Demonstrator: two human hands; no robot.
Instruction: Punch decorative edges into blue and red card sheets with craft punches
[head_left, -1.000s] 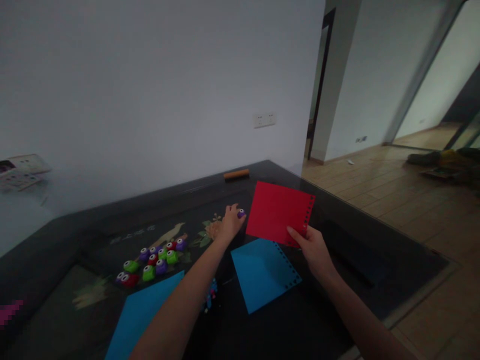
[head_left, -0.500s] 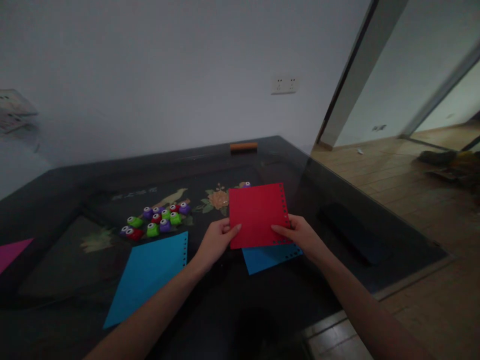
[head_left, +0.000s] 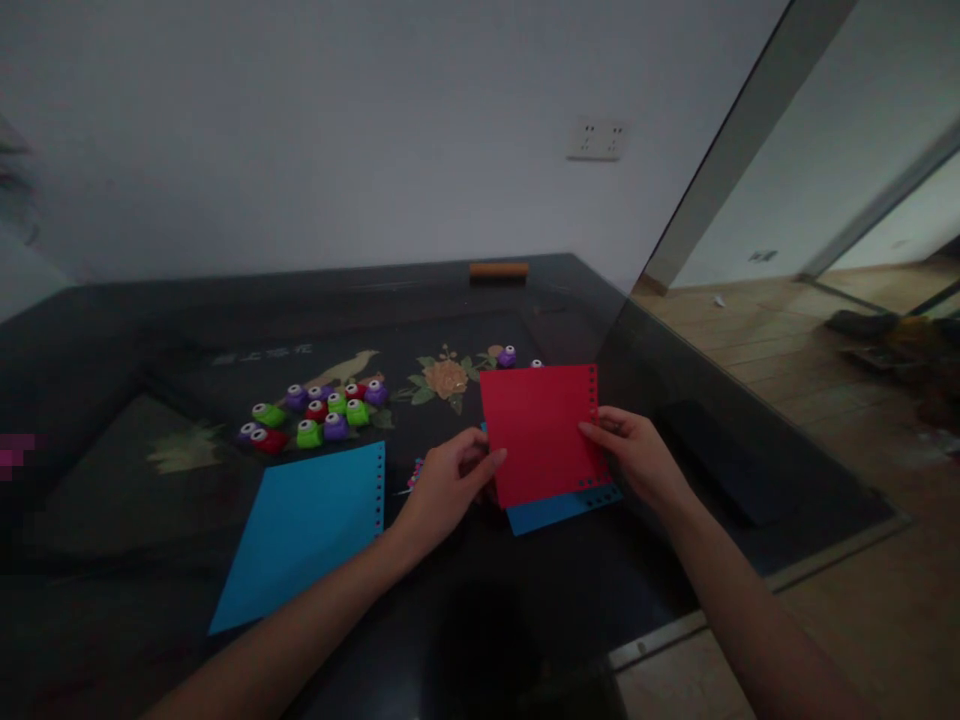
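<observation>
A square red sheet (head_left: 541,425), punched with holes along its right edge and at its lower right corner, is held between both hands. My left hand (head_left: 451,480) pinches its left edge, thumb on top. My right hand (head_left: 634,447) grips the right edge near the holes. Below the red sheet lies a blue punched sheet (head_left: 551,514), mostly hidden by it. To the left, a larger blue sheet (head_left: 307,530) with holes down its right side lies flat, partly behind my left forearm. A small colourful patterned thing (head_left: 415,473) shows beside my left hand, too small to name.
Several purple, green and red one-eyed toy figures (head_left: 335,427) cluster on the dark table (head_left: 187,325). Beyond the red sheet are a purple figure (head_left: 507,356) and another partly hidden one. An orange-brown bar (head_left: 499,271) lies at the back, and a dark flat object (head_left: 712,460) at right.
The view has shifted slightly. My right hand has moved up along the red sheet's right edge, and the sheet has shifted, uncovering more of the purple figures behind it.
</observation>
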